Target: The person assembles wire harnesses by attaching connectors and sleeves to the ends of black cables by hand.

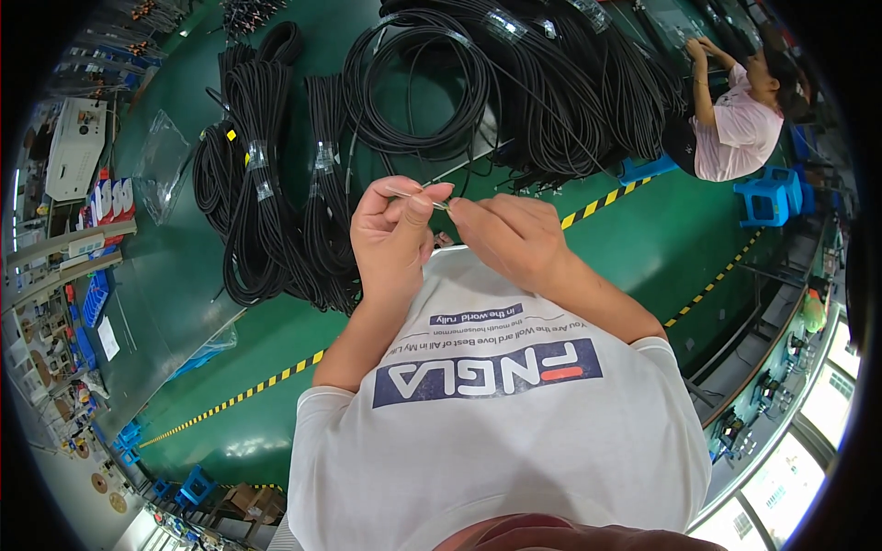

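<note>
My left hand (393, 228) and my right hand (516, 237) meet in front of my chest, fingertips almost touching. Each pinches a thin pale wire (441, 206), of which only a short length shows between the fingers. The rest of it is hidden by my fingers, so I cannot tell where it leads. Just beyond my hands lies a loose round coil of black cable (356, 96) on the green table (175, 266). A grey cable (469, 163) slants out from behind my fingers toward the far right.
Taped bundles of black cable (253, 174) lie to the left, and a bigger heap (570, 101) to the right. A clear plastic bag (161, 165) rests at the left. At the far right a person in a pink top (742, 124) works near blue stools (764, 200). Yellow-black tape (266, 386) marks the floor.
</note>
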The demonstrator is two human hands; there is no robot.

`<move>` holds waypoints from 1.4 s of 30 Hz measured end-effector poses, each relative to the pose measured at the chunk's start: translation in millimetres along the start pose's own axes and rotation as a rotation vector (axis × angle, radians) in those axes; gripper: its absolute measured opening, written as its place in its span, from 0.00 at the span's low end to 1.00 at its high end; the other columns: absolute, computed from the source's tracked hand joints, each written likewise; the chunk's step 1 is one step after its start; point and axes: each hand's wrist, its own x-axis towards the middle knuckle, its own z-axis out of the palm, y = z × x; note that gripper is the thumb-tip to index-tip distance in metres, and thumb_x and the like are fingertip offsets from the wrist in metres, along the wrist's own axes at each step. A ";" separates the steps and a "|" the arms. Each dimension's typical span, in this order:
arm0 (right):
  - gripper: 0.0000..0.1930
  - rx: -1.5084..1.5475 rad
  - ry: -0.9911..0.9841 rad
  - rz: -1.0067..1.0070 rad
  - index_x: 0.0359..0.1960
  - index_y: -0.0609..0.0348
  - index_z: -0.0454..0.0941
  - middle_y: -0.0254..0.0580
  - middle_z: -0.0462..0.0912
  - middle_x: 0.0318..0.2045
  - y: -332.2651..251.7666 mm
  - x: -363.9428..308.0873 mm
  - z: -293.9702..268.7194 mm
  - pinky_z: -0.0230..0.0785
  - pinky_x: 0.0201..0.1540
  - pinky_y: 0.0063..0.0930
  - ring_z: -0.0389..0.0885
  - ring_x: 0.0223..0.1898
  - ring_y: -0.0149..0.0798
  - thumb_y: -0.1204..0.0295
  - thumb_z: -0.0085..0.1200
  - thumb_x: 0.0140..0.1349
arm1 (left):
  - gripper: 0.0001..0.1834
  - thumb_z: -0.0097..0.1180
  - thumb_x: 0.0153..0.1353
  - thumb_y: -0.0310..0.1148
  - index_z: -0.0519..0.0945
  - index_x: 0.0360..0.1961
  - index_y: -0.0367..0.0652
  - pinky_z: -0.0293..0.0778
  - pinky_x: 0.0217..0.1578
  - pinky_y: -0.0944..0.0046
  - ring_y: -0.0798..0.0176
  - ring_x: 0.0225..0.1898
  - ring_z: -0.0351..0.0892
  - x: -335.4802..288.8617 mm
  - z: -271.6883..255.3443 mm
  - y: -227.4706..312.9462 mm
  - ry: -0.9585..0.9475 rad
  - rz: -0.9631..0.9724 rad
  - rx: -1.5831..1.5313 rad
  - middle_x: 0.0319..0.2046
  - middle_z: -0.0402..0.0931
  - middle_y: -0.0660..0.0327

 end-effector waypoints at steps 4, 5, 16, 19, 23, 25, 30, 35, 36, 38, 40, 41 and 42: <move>0.17 -0.017 0.013 0.009 0.38 0.65 0.77 0.35 0.75 0.21 -2.1 0.3 0.2 0.62 0.15 0.22 0.72 0.16 0.32 0.85 0.63 0.42 | 0.09 0.57 0.63 0.35 0.72 0.37 0.43 0.56 0.12 0.78 0.81 0.12 0.59 -2.1 4.8 -0.7 0.005 -0.084 -0.157 0.37 0.81 0.50; 0.18 -0.019 0.015 0.003 0.38 0.65 0.76 0.35 0.75 0.21 -1.7 -0.4 0.5 0.62 0.15 0.22 0.72 0.16 0.32 0.85 0.63 0.42 | 0.09 0.57 0.63 0.36 0.72 0.37 0.44 0.55 0.12 0.78 0.81 0.12 0.57 -2.5 6.0 -0.1 0.016 -0.124 -0.194 0.38 0.81 0.51; 0.18 -0.055 0.010 -0.006 0.39 0.65 0.77 0.35 0.76 0.22 -2.0 -2.5 -0.9 0.63 0.15 0.21 0.72 0.16 0.31 0.84 0.63 0.42 | 0.10 0.55 0.64 0.41 0.72 0.35 0.47 0.52 0.11 0.78 0.82 0.11 0.51 -0.2 6.5 0.2 -0.005 -0.300 -0.298 0.39 0.81 0.56; 0.18 -0.046 0.009 -0.015 0.39 0.65 0.78 0.36 0.76 0.22 -1.4 -2.7 -1.3 0.63 0.15 0.21 0.72 0.17 0.31 0.83 0.63 0.42 | 0.10 0.55 0.64 0.41 0.72 0.35 0.47 0.52 0.11 0.78 0.82 0.11 0.51 0.8 4.9 -0.6 -0.016 -0.289 -0.284 0.39 0.81 0.57; 0.19 -0.037 -0.019 -0.013 0.39 0.66 0.77 0.36 0.77 0.23 -1.6 -2.1 -3.0 0.63 0.16 0.21 0.73 0.17 0.31 0.83 0.63 0.42 | 0.11 0.55 0.64 0.42 0.72 0.35 0.47 0.51 0.11 0.78 0.82 0.11 0.50 1.9 4.1 -0.6 -0.034 -0.299 -0.269 0.39 0.81 0.58; 0.19 -0.034 -0.018 -0.017 0.39 0.66 0.77 0.36 0.77 0.23 -1.2 -2.3 -2.8 0.63 0.16 0.21 0.73 0.17 0.31 0.83 0.63 0.42 | 0.11 0.55 0.64 0.43 0.72 0.35 0.48 0.51 0.11 0.78 0.82 0.12 0.50 2.4 2.5 -1.4 -0.033 -0.352 -0.317 0.39 0.81 0.59; 0.18 -0.038 -0.018 -0.011 0.39 0.66 0.77 0.36 0.77 0.23 -0.8 -1.7 -2.4 0.63 0.16 0.21 0.72 0.17 0.31 0.83 0.63 0.42 | 0.12 0.54 0.64 0.44 0.72 0.36 0.48 0.51 0.12 0.79 0.82 0.12 0.49 3.2 1.0 -2.0 -0.031 -0.456 -0.399 0.39 0.81 0.62; 0.17 -0.039 -0.011 0.000 0.39 0.66 0.77 0.36 0.76 0.23 0.1 -2.1 -1.1 0.63 0.16 0.21 0.72 0.17 0.31 0.84 0.63 0.43 | 0.12 0.55 0.63 0.45 0.72 0.35 0.49 0.51 0.12 0.79 0.82 0.12 0.49 4.4 1.5 -0.5 -0.025 -0.477 -0.375 0.39 0.80 0.64; 0.17 -0.038 -0.001 0.004 0.39 0.66 0.77 0.36 0.76 0.22 0.4 -2.6 -0.4 0.63 0.16 0.21 0.72 0.17 0.31 0.84 0.63 0.43 | 0.12 0.55 0.63 0.45 0.72 0.35 0.49 0.51 0.12 0.79 0.82 0.12 0.49 4.9 1.6 -0.4 -0.026 -0.475 -0.375 0.39 0.80 0.64; 0.17 -0.042 0.001 0.004 0.39 0.66 0.77 0.36 0.76 0.22 -0.3 -1.3 -1.2 0.63 0.16 0.22 0.72 0.17 0.31 0.84 0.63 0.43 | 0.13 0.54 0.63 0.46 0.72 0.35 0.49 0.51 0.12 0.79 0.81 0.12 0.49 6.0 1.7 -0.2 -0.030 -0.502 -0.389 0.38 0.80 0.64; 0.17 -0.045 0.002 0.004 0.39 0.65 0.77 0.36 0.76 0.22 -0.4 -0.6 -1.8 0.63 0.16 0.22 0.72 0.17 0.31 0.84 0.63 0.43 | 0.13 0.54 0.63 0.46 0.72 0.35 0.49 0.51 0.11 0.79 0.81 0.12 0.49 6.5 1.2 -0.6 -0.032 -0.511 -0.398 0.38 0.80 0.64; 0.17 -0.051 -0.008 -0.002 0.39 0.66 0.77 0.36 0.76 0.22 -0.1 -0.6 -2.1 0.63 0.16 0.22 0.72 0.17 0.31 0.84 0.63 0.44 | 0.13 0.54 0.63 0.46 0.72 0.35 0.49 0.50 0.11 0.79 0.81 0.12 0.49 6.7 0.8 -0.8 -0.032 -0.521 -0.407 0.38 0.80 0.65; 0.17 -0.057 -0.019 -0.008 0.39 0.66 0.77 0.36 0.76 0.22 0.3 -0.3 -2.4 0.63 0.16 0.22 0.72 0.17 0.32 0.84 0.62 0.44 | 0.13 0.54 0.63 0.46 0.72 0.35 0.49 0.50 0.11 0.79 0.81 0.12 0.49 7.1 0.4 -0.9 -0.033 -0.520 -0.407 0.38 0.80 0.65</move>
